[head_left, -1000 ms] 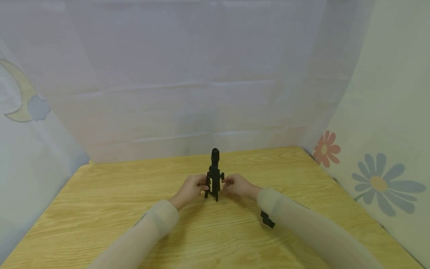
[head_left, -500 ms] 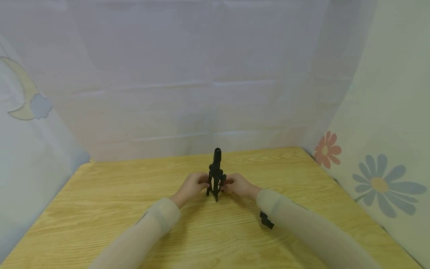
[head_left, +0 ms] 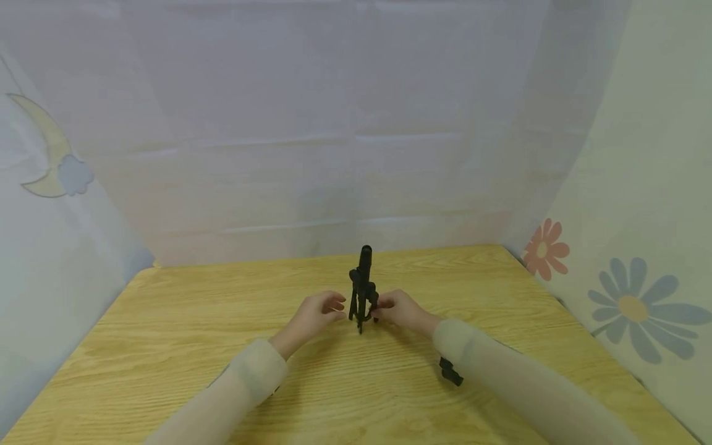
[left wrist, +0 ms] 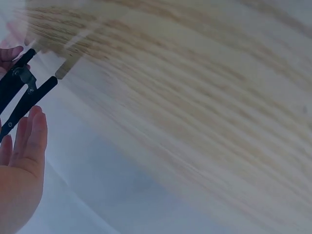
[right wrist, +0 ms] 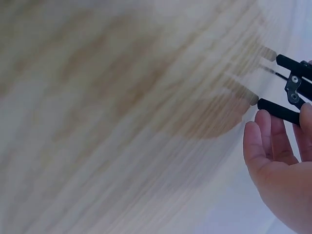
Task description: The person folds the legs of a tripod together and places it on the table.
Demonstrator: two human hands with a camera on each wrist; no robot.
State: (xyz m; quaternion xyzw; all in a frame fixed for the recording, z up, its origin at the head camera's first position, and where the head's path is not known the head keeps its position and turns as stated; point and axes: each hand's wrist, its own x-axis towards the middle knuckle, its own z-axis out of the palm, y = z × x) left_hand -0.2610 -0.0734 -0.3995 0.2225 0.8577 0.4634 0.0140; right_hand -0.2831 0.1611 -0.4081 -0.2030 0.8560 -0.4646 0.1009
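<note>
A small black tripod (head_left: 364,278) stands upright on the wooden table, its legs slightly apart. My right hand (head_left: 403,309) pinches one of its legs between thumb and fingers, as the right wrist view also shows on the black leg (right wrist: 279,111). Just left of the tripod, my left hand (head_left: 315,315) hovers with loosely bent fingers and a visible gap to the legs. In the left wrist view, the fingers of the left hand (left wrist: 24,170) lie extended beside a tripod leg (left wrist: 36,100), holding nothing.
A black object (head_left: 450,372) lies on the table (head_left: 356,383), partly hidden by my right sleeve; its kind is unclear. A tiny dark bit (head_left: 275,390) shows beside my left sleeve. Pale patterned sheets (head_left: 267,123) enclose the table at the back and sides.
The tripod has turned about its upright axis and shifted slightly right. My left hand has let go of its leg and drawn back left. My right hand has taken hold of a leg.
</note>
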